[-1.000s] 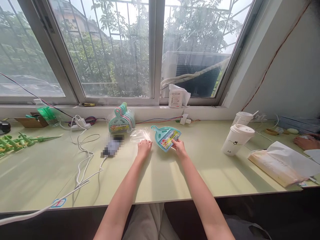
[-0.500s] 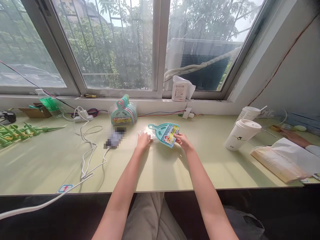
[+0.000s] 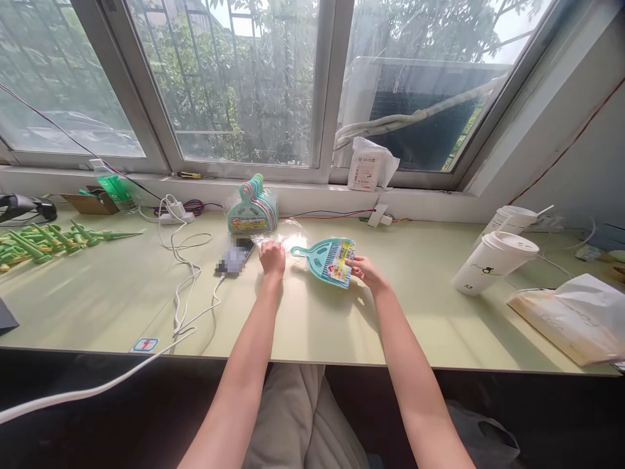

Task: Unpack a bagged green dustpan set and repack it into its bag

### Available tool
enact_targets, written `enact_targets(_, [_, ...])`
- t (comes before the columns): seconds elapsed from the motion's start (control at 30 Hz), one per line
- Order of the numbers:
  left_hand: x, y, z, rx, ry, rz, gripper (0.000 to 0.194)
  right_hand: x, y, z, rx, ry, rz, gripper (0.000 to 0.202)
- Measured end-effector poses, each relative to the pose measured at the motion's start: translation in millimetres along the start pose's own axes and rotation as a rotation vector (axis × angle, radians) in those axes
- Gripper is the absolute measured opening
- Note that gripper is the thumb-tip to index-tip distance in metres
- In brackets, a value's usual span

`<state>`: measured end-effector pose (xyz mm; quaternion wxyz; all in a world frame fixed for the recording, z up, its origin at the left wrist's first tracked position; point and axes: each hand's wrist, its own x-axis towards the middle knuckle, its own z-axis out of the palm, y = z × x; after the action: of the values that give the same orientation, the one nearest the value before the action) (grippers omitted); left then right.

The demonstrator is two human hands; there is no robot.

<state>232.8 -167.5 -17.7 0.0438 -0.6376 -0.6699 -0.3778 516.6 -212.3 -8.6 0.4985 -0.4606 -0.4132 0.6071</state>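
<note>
The right hand (image 3: 366, 270) keeps its grip pinched on the labelled wide end of a teal dustpan (image 3: 319, 258), which is over the surface (image 3: 312, 326), between both hands. Since half a second ago, the left hand (image 3: 272, 258) has drawn away from the dustpan's handle toward the phone (image 3: 235, 258), its grip curled closed on clear plastic film (image 3: 291, 228) (now spread out farther behind the knuckles).

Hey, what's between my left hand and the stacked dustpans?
In the head view, clear plastic film shows between your left hand and the stacked dustpans.
</note>
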Motion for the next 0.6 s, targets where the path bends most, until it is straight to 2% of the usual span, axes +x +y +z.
enact_targets(0.1, [-2.1,2.8,4.5,-0.030,0.024,0.070,0.032,5.9,11.3,21.4,0.088,0.205,-0.043,0.011])
enact_targets(0.13, [-2.8,5.0,5.5,-0.052,0.026,0.104,0.033,7.6,16.1,29.4,0.114,0.238,-0.056,0.011])
enact_targets(0.3, [-8.0,25.7,-0.1,-0.210,0.095,0.254,0.030,9.5,35.8,59.7,0.199,0.206,-0.138,0.019])
enact_targets(0.43, [-14.6,45.1,-13.4,-0.306,0.117,0.351,0.019,5.9,35.8,66.9,0.253,0.211,-0.244,0.026])
enact_targets(0.5, [-16.1,51.6,-18.7,-0.403,0.121,0.305,0.024,4.1,31.2,65.9,0.282,0.216,-0.289,0.029])
enact_targets(0.6, [-14.0,55.8,-21.1,-0.656,0.224,0.050,0.066,1.8,23.4,63.0,0.317,0.207,-0.337,0.033])
